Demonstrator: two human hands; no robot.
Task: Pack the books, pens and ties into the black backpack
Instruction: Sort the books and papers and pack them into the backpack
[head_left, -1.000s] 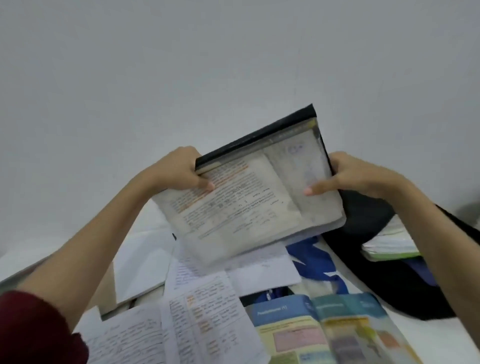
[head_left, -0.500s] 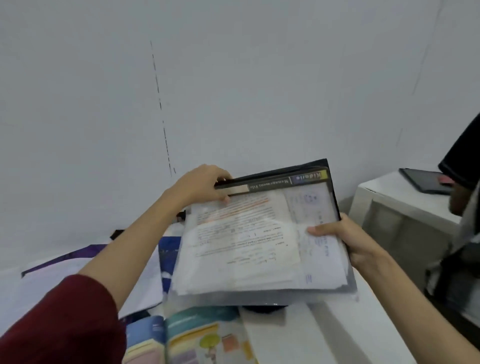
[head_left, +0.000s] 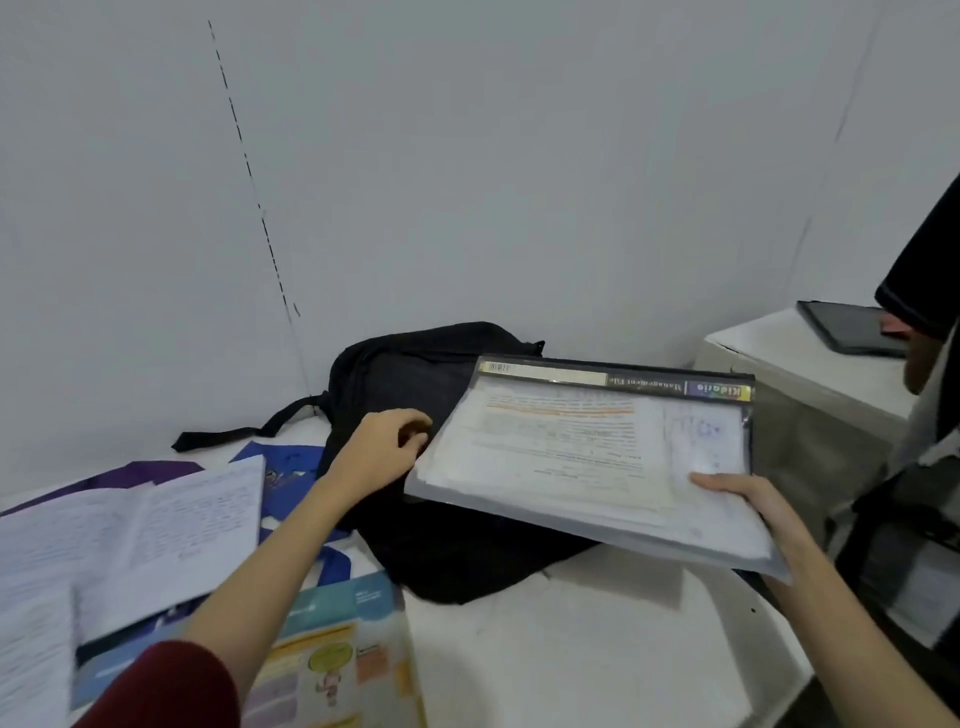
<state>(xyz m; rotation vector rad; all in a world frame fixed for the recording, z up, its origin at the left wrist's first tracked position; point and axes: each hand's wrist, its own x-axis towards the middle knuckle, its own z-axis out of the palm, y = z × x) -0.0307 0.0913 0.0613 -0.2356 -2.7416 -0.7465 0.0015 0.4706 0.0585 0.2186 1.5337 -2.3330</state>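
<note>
The black backpack (head_left: 410, 379) lies on the white table (head_left: 582, 654) against the wall. My right hand (head_left: 743, 501) grips the near right corner of a clear plastic folder (head_left: 566, 457) full of papers, thumb on top, and holds it flat over the backpack's right side. My left hand (head_left: 382, 449) is off the folder, just left of its edge, with fingers loosely curled over the backpack's front. An open handwritten notebook (head_left: 135, 530) and a colourful open textbook (head_left: 322, 665) lie at the left. Blue cloth (head_left: 291, 467) and purple cloth (head_left: 145, 470) show beneath them.
A backpack strap (head_left: 249, 428) trails left along the wall. At the right stands a second white table (head_left: 779, 364) with a dark tablet (head_left: 847, 327) on it. Another person in dark clothing (head_left: 930, 441) is at the right edge.
The view has swung right and down. The folder came down level over the backpack. My left hand let go of its top edge and dropped to the backpack; the right hand still holds it.
</note>
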